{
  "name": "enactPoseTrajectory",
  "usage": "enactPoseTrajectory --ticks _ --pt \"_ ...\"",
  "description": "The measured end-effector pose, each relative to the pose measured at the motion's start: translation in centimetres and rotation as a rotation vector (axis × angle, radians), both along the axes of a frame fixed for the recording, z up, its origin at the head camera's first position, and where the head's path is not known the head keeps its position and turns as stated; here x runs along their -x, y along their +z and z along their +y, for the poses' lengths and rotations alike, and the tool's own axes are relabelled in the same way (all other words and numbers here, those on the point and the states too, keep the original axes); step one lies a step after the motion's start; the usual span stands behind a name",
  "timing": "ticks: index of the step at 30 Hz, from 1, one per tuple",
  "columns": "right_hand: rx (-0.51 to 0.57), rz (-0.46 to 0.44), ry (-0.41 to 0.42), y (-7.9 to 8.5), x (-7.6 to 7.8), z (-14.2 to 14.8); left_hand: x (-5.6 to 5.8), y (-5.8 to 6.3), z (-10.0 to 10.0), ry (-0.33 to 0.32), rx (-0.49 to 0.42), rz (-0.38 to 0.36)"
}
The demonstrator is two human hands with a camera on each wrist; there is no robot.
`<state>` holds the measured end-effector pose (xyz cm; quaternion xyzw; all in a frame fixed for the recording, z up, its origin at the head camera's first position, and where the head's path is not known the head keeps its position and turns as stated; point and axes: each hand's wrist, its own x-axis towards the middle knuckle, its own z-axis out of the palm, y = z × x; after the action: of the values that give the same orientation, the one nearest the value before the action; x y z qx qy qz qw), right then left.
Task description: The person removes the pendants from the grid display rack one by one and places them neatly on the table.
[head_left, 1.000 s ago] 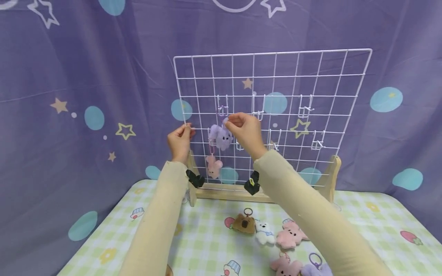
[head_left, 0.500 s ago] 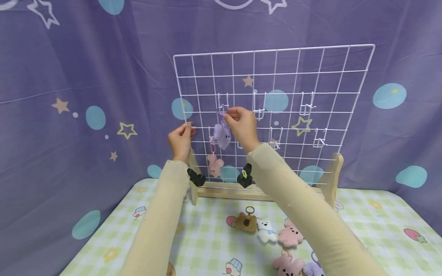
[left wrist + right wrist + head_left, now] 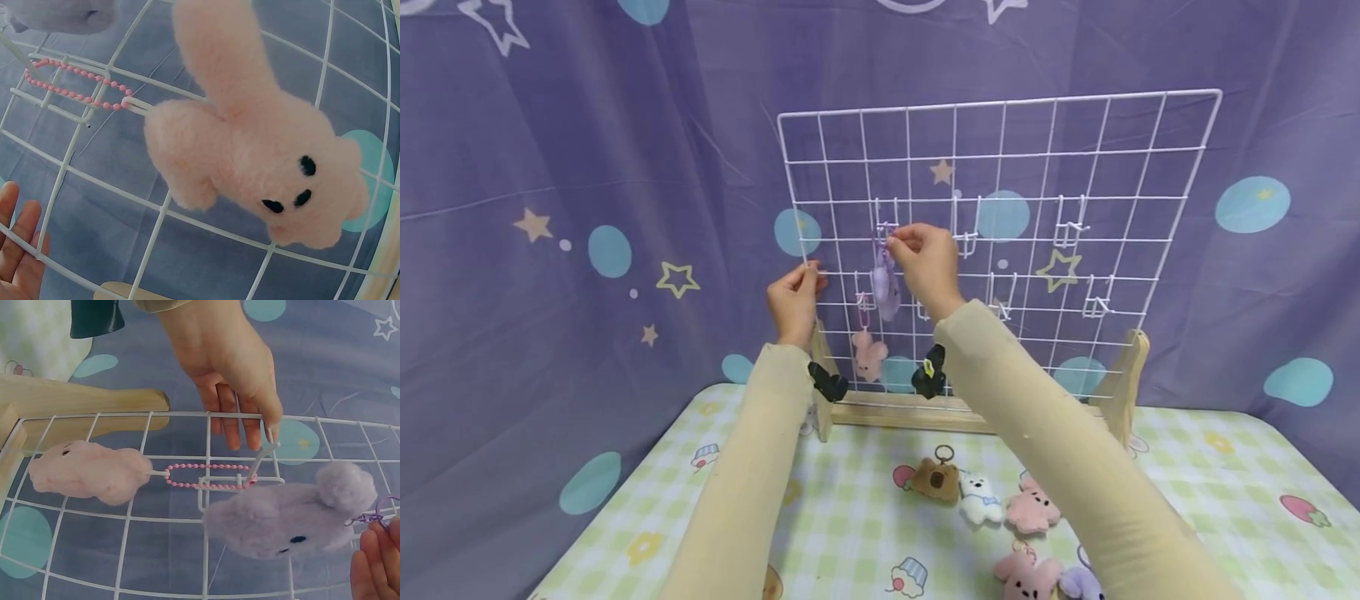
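My right hand [image 3: 929,265] pinches the purple key ring [image 3: 386,511] of a fluffy lilac plush keychain [image 3: 886,288]. The ring is right at the upper-left white hook [image 3: 887,226], and the plush hangs below it, turned nearly edge-on in the head view. At the left, my left hand [image 3: 794,303] grips the side wire of the white grid panel [image 3: 1000,156], thumb in front and fingers behind. A pink plush keychain [image 3: 250,150] hangs by its pink bead chain [image 3: 209,467] from the lower-left hook, just below the lilac one.
Several more white hooks, one of them the upper-right hook [image 3: 1070,231], sit on the panel, which stands in a wooden base [image 3: 917,414]. On the checked tablecloth [image 3: 842,525] lie a brown plush [image 3: 936,482], a white bear [image 3: 981,500], pink plushes [image 3: 1033,508] and another lilac one [image 3: 1081,583].
My right hand has risen slightly, bringing the purple ring up at the hook. The lilac plush has turned from facing front to nearly edge-on. My left hand keeps its grip on the panel.
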<state>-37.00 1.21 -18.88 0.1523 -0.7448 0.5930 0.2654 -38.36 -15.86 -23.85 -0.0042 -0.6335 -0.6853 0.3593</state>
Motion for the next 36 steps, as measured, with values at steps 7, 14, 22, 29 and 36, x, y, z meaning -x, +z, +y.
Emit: enactPoseTrajectory --ticks 7,14,22,29,36 --pt "-0.002 0.005 0.017 0.5 -0.6 0.5 0.1 0.0 -0.1 -0.010 -0.001 0.004" --pt "0.015 0.048 0.063 0.9 -1.7 1.1 0.2 0.0 -0.1 -0.006 -0.006 0.004" --pt "0.022 0.058 0.137 0.5 -4.1 1.7 2.7 -1.4 -1.0 0.020 -0.011 0.007" --pt "0.009 0.084 0.226 -0.7 -6.4 2.4 3.0 -1.7 -1.1 0.033 -0.024 0.027" --pt "0.005 0.042 0.304 -2.6 -8.5 3.8 1.7 -0.9 -0.6 -0.003 -0.028 0.000"
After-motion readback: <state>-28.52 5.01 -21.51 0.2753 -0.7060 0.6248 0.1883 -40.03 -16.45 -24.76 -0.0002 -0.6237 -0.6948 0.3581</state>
